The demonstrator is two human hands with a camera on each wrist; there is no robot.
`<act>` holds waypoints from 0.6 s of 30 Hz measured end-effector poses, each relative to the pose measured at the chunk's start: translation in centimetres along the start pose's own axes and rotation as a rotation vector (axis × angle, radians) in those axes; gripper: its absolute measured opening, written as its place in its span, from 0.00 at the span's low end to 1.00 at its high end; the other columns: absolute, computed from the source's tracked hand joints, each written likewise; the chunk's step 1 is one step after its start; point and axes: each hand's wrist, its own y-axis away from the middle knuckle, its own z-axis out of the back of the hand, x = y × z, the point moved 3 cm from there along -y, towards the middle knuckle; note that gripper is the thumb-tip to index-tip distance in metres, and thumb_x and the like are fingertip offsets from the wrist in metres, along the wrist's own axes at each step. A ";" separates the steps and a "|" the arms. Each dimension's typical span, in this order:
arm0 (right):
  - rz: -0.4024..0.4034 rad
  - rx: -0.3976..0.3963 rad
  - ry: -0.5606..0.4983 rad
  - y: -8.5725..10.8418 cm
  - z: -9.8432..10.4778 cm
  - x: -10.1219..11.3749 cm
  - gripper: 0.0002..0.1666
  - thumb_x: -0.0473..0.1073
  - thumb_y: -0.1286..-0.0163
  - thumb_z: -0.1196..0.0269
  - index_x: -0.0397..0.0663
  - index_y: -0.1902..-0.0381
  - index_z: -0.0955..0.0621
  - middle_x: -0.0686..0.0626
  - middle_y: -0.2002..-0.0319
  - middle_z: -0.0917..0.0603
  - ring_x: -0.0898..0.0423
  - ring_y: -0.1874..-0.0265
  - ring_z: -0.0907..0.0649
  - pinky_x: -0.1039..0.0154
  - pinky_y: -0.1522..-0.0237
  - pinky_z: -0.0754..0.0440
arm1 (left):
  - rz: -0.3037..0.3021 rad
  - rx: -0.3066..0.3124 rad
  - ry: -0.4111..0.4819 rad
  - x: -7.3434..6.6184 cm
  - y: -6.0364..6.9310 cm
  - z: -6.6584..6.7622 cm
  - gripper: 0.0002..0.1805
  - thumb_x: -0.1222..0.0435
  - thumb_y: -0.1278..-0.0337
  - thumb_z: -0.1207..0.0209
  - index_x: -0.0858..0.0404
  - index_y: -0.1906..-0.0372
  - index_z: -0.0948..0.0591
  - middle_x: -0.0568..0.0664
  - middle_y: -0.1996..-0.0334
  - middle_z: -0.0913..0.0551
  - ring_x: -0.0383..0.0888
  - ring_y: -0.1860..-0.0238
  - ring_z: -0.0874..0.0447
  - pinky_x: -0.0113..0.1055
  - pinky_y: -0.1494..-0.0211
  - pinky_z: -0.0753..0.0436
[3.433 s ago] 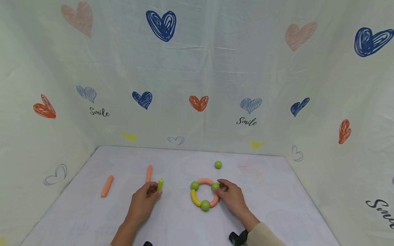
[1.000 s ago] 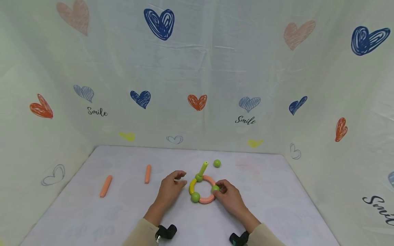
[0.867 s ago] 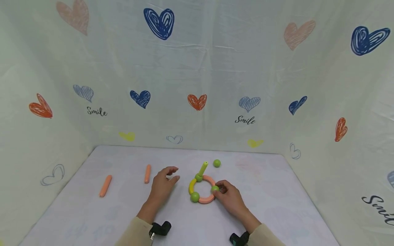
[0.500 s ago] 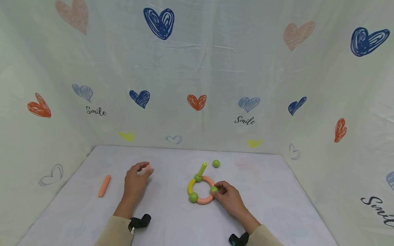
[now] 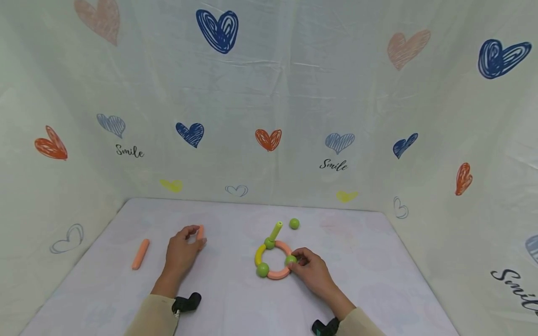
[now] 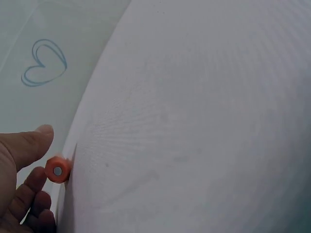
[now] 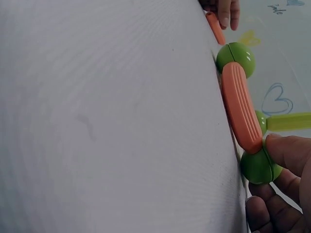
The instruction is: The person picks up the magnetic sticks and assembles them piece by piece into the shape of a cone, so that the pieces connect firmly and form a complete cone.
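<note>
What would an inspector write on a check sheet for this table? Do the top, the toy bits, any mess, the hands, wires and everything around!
Surface: white-covered table
Job's things: ring of balls and curved pieces; lime stick standing up from its far ball; loose green ball beyond; leftmost orange stick lying loose
Clutter: nothing seen
Left hand: at another orange stick; grip unclear
Right hand: pinching the ring's right ball
Cables: nothing seen
Surroundings: pale heart-print curtain

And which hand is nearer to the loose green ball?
The right hand: it is in front of the loose ball; the left hand is farther, to the left, at an orange stick.
</note>
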 end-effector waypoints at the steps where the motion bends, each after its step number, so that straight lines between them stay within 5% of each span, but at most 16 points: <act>1: 0.002 0.001 0.000 0.0 0.0 0.0 0.19 0.48 0.33 0.25 0.51 0.48 0.15 0.53 0.55 0.14 0.58 0.60 0.22 0.66 0.61 0.24 | -0.009 0.005 -0.009 0.0 0.0 0.0 0.27 0.62 0.31 0.34 0.65 0.31 0.23 0.66 0.33 0.22 0.63 0.29 0.29 0.60 0.27 0.30; 18: 0.017 0.003 -0.004 0.0 0.0 -0.1 0.19 0.49 0.33 0.25 0.51 0.48 0.15 0.53 0.54 0.14 0.58 0.59 0.22 0.66 0.60 0.24 | -0.106 0.082 -0.038 0.0 0.5 -0.1 0.18 0.71 0.24 0.45 0.66 0.35 0.20 0.62 0.40 0.14 0.62 0.34 0.21 0.59 0.33 0.23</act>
